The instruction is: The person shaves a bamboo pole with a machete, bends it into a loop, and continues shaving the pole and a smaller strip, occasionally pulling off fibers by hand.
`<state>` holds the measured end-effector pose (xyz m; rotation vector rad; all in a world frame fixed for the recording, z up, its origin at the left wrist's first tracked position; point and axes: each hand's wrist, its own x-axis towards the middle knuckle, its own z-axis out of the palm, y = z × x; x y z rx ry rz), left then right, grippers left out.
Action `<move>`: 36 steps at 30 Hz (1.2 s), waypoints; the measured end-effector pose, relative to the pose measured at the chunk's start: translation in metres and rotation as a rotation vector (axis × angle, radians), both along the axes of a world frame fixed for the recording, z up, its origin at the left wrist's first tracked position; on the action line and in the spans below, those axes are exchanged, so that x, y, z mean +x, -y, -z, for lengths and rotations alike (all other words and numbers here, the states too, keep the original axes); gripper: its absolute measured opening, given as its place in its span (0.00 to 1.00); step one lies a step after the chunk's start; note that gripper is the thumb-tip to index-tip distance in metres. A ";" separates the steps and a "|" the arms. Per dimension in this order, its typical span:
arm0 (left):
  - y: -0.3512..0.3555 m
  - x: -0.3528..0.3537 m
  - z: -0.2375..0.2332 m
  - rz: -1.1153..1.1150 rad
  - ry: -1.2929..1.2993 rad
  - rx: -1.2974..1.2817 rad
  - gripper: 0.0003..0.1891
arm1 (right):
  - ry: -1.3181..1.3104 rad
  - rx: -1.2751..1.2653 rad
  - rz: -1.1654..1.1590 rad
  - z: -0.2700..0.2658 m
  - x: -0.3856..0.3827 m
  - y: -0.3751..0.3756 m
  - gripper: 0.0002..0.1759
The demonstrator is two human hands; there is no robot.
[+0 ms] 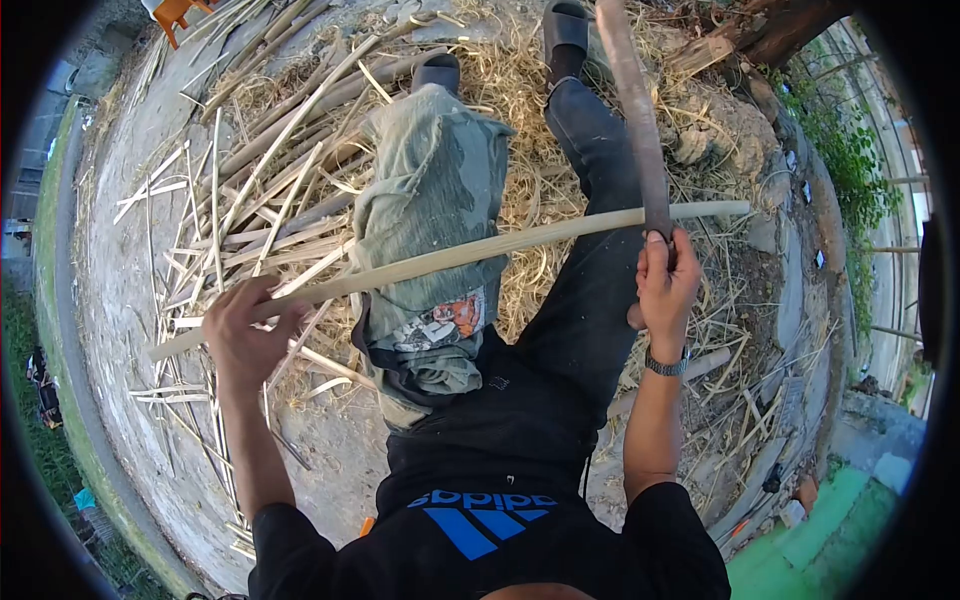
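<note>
My left hand (246, 328) is curled round a long pale bamboo strip (440, 260) near its left end. The strip slants up to the right, over the grey-green cloth (425, 190) draped on my left leg. My right hand (668, 285) grips a long, brown, machete-like blade (640, 120) that points away from me, its far end leaving the top of the view. A round handle end shows below my fist. Near the right hand, the blade and the strip cross, with the strip's right end sticking out beyond.
Split strips and poles (270, 190) lie piled on the concrete to the left. Curly shavings (520, 130) cover the ground between my feet. A thick log (790, 35) stands at the upper right, and an orange stool (175, 18) at the top left.
</note>
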<state>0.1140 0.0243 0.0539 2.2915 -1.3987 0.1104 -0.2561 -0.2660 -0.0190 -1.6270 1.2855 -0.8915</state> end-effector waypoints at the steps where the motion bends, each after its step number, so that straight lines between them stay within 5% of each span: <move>1: -0.014 0.008 0.001 -0.086 -0.106 0.081 0.17 | 0.046 0.019 0.025 -0.003 -0.003 0.002 0.12; 8: -0.038 0.032 0.024 -0.189 -0.433 0.225 0.20 | 0.162 0.005 0.192 -0.027 -0.011 0.019 0.15; 15: -0.047 0.091 0.057 -0.089 -0.575 0.051 0.29 | -0.135 -0.277 0.192 -0.046 0.001 0.047 0.16; 19: -0.042 0.096 0.080 -0.006 -0.521 0.017 0.32 | -0.165 -0.234 -0.016 -0.029 0.054 0.019 0.12; 22: -0.037 0.092 0.055 -0.129 -0.502 0.106 0.30 | -0.156 -0.276 -0.293 -0.025 0.077 -0.018 0.11; 28: -0.043 0.095 0.065 -0.084 -0.572 0.134 0.29 | -0.162 -0.426 0.048 -0.040 0.068 0.020 0.15; 32: -0.029 0.079 0.064 -0.023 -0.622 0.136 0.31 | -0.017 -0.262 0.160 -0.005 0.068 0.049 0.17; 33: -0.030 0.081 0.070 -0.028 -0.576 0.176 0.33 | -0.021 -0.101 0.085 -0.026 0.084 0.021 0.15; 34: -0.028 0.077 0.067 -0.031 -0.581 0.175 0.33 | -0.090 -0.325 -0.040 -0.019 0.094 0.000 0.13; 36: -0.024 0.066 0.053 -0.030 -0.615 0.186 0.33 | -0.068 -0.328 -0.238 -0.013 0.110 -0.044 0.11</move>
